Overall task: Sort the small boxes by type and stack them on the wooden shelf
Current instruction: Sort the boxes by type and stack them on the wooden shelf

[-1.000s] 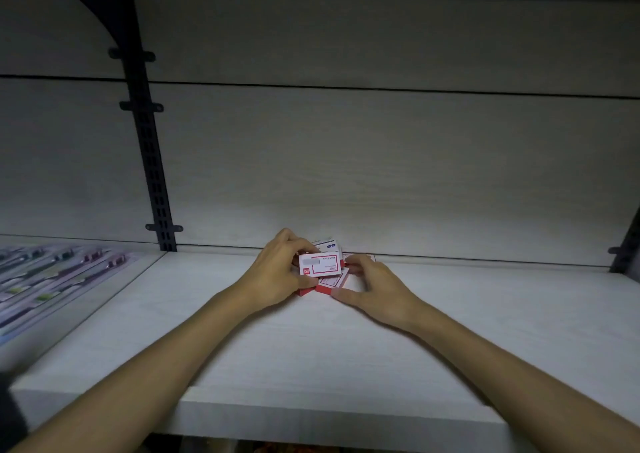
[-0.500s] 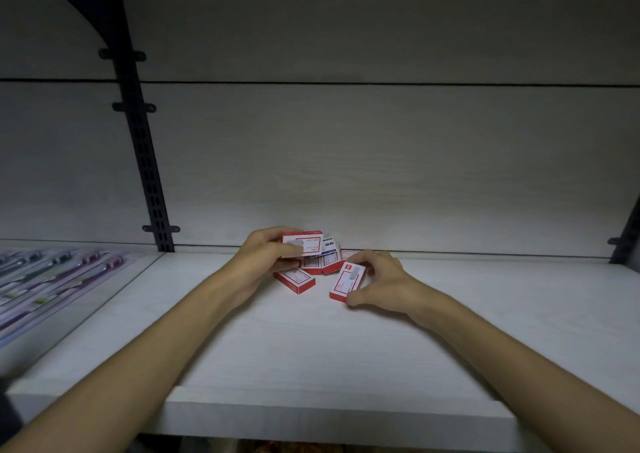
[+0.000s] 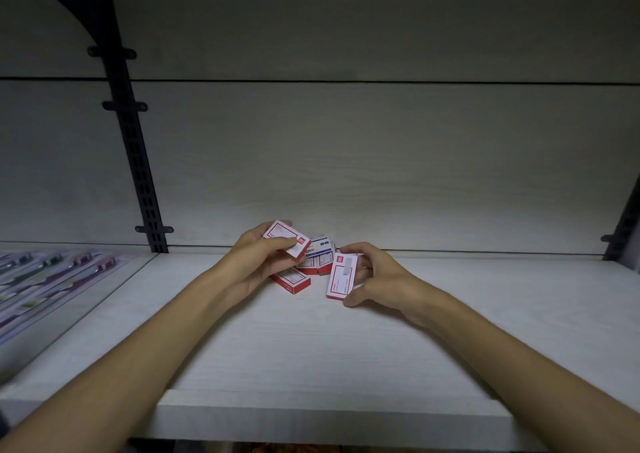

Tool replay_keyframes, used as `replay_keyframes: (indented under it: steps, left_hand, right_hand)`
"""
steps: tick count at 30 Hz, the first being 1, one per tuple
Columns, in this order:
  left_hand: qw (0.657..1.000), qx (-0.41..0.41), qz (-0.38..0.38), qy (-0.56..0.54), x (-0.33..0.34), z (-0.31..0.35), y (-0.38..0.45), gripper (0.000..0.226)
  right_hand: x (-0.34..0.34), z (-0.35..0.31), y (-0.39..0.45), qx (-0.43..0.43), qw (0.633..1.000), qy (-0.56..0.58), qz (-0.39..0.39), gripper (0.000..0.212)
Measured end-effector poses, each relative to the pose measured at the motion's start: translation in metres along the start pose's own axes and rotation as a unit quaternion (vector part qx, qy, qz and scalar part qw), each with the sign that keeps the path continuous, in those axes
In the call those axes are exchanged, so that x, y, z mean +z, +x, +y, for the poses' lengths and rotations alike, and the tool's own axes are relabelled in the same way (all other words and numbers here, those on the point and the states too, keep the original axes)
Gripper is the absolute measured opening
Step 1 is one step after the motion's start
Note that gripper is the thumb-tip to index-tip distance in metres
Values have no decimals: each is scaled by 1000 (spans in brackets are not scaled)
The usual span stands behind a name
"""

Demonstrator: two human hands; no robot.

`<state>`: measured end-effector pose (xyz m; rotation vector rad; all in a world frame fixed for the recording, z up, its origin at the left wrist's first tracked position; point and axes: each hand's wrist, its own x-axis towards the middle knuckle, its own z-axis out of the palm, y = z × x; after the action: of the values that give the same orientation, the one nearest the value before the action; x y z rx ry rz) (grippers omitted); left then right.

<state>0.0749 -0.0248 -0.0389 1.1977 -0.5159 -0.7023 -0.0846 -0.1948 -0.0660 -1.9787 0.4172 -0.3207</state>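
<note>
A small heap of red-and-white boxes (image 3: 317, 265) and one blue-and-white box (image 3: 320, 244) lies near the back of the pale wooden shelf (image 3: 311, 348). My left hand (image 3: 258, 260) holds one red-and-white box (image 3: 285, 238) lifted above the heap, thumb across its face. My right hand (image 3: 375, 274) grips another red-and-white box (image 3: 341, 276) by its long sides, tilted up just right of the heap. One more red box (image 3: 292, 281) lies flat on the shelf under my left hand.
A black slotted upright (image 3: 133, 147) runs up the back panel at the left, and a second bracket (image 3: 623, 224) stands at the far right. Left of the shelf lies a glass panel (image 3: 52, 290) over rows of packaged items. The shelf's front edge (image 3: 329, 421) is close to me.
Both hands have pulled apart from the heap, each with a red-and-white box. The left box has risen; the right box has moved slightly right and tilted up.
</note>
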Motion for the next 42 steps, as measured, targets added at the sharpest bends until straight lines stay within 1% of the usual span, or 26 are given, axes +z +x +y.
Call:
replay_keyframes:
  steps: [1,3,7,11,13,15,19,25,29,33,38,42]
  left_hand:
    - [1000,5,-6,24,0,0,-1,34]
    - [997,15,5,78,-2,1,-2,32]
    - [993,20,22,110,-2,0,-4,29]
    - [987,50,6,155,-1,0,-5,24]
    - [989,52,-1,140,0,0,-6,28]
    - [991,53,-13,126,2,0,-6,36]
    - [980,70,-16,184,2,-2,-6,53]
    - [964,108,-21,243,5,-3,-8,50]
    - [950,131,-42,280,10,-2,-8,49]
    - [950,143,-92,261,21,3,-18,47]
    - [944,154,-156,246,54,4,-47,46]
    - [933,169,-185,258,86,-7,-66,48]
  right_hand:
    - [0,0,0,3,1000,3,0,79]
    - [-1,-1,-2,6,1000,9,-3,76]
    - [-2,-1,-1,7,1000,-7,-5,78]
    - [-4,-2,-1,7,1000,-12,7,70]
    - [-4,-3,-3,6,1000,-1,13,65]
    - [-4,-2,-3,3,999,24,26,60]
    - [-8,2,0,4,997,64,43,53]
    - [-14,-5,-3,-11,991,109,83,47]
    - [-23,-13,-15,-10,982,147,115,47]
    - [-31,-23,-46,-18,974,171,149,44]
    - [-37,-32,-102,-26,974,140,178,42]
    - [-55,-27,-146,-44,965,153,208,42]
